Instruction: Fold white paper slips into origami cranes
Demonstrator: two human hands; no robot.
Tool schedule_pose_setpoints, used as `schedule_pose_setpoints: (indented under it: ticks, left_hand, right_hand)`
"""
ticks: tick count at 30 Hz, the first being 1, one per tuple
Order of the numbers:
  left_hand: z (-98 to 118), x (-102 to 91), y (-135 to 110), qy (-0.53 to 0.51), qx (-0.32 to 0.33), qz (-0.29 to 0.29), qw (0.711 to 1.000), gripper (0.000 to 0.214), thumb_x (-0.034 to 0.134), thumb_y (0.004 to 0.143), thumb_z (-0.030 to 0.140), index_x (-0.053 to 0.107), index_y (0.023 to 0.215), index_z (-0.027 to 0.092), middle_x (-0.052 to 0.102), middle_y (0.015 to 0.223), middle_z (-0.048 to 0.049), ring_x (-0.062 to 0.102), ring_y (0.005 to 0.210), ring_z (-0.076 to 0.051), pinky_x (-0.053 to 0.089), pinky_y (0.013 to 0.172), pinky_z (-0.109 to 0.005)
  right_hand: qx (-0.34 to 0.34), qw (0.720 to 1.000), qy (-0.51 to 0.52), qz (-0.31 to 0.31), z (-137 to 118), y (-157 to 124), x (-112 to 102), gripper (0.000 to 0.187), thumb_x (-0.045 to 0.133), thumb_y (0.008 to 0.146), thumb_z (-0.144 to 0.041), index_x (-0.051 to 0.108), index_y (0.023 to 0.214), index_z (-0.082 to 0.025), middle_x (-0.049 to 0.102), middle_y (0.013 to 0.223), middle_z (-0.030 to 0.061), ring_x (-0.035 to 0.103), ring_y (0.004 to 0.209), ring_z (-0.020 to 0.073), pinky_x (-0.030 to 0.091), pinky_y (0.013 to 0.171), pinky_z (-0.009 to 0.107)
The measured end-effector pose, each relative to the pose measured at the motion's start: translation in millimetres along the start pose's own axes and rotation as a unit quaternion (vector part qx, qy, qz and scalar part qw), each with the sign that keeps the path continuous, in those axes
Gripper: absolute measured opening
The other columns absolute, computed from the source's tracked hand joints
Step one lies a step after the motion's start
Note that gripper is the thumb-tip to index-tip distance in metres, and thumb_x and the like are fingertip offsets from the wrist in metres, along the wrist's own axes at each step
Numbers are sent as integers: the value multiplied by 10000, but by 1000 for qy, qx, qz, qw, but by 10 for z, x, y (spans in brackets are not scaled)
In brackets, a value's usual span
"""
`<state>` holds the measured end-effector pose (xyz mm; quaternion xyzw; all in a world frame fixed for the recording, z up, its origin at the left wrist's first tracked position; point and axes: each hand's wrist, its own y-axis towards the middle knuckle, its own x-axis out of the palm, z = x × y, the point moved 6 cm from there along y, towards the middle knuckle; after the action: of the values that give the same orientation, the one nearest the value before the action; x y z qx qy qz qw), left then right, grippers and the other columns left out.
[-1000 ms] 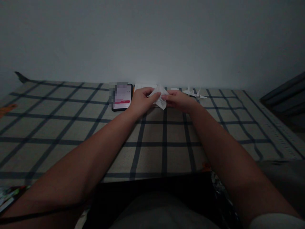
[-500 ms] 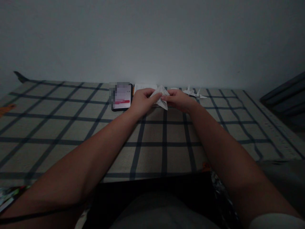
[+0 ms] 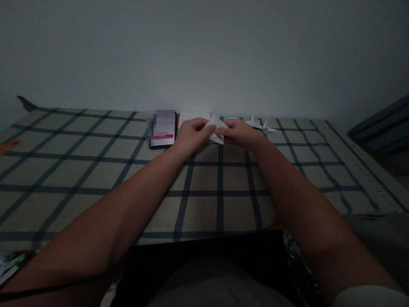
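Note:
A piece of folded white paper is held between my two hands above the far part of the table. My left hand pinches its left side, thumb on top. From the right, my right hand grips the other side with its thumb and fingers. The paper's top comes to a point, and a lower corner sticks out below the thumbs. Parts of the paper are hidden behind my fingers. Just right of my right hand lie folded white paper cranes.
A phone with its screen lit lies left of my hands. Behind my left hand is a white paper sheet or pad. The checked tablecloth runs up to a grey wall. An orange object sits at the far left.
The folded paper has tilted slightly, and its lower corner has risen a little between my fingers. Both hands keep their hold in nearly the same place.

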<state>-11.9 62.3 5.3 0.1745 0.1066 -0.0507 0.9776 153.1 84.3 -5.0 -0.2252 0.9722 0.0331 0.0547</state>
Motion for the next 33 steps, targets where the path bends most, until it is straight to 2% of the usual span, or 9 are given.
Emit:
schedule_pose_setpoints:
  ticks: [9, 12, 15, 19, 24, 33]
  left_hand:
    - [29, -54, 33, 51, 23, 6, 998, 242, 721, 782, 422, 708, 750, 182, 684, 725, -18, 572, 698, -156, 441, 659, -283]
    - [34, -112, 51, 67, 31, 29, 997, 230, 714, 788, 416, 711, 774, 187, 710, 768, -28, 593, 732, -167, 459, 667, -283]
    - [27, -143, 62, 63, 35, 39, 997, 229, 703, 811, 409, 728, 812, 181, 746, 826, -40, 621, 766, -174, 481, 674, -278]
    - [44, -136, 63, 76, 44, 32, 996, 227, 711, 832, 391, 756, 820, 169, 765, 825, -42, 633, 760, -167, 488, 694, -276]
    - [75, -116, 44, 93, 53, 21, 994, 269, 704, 846, 415, 786, 842, 159, 772, 821, -48, 635, 757, -171, 475, 696, -284]
    - [107, -87, 16, 95, 62, 4, 994, 315, 697, 838, 463, 798, 840, 164, 772, 818, -59, 622, 746, -177, 452, 672, -292]
  right_hand:
    - [1, 1000, 4, -9, 43, 10, -2, 354, 926, 735, -447, 714, 811, -174, 699, 751, 2, 624, 692, 121, 498, 640, 230]
    - [6, 999, 45, -11, 59, 22, 15, 370, 886, 789, -528, 731, 830, -195, 737, 807, 24, 667, 747, 142, 560, 708, 251]
    - [3, 997, 80, -11, 60, 30, 14, 378, 909, 752, -533, 745, 831, -202, 762, 831, 30, 697, 796, 154, 591, 775, 261]
    - [-3, 998, 62, -19, 51, 21, 8, 420, 943, 705, -545, 775, 842, -186, 776, 843, 34, 688, 793, 146, 580, 770, 251]
    - [-5, 1000, 24, -15, 35, 2, -12, 399, 950, 688, -511, 788, 780, -157, 751, 766, 23, 630, 706, 115, 523, 681, 222]
    - [-15, 999, -35, -24, 23, -9, -61, 292, 895, 753, -452, 805, 792, -177, 767, 774, 31, 657, 710, 137, 535, 692, 248]
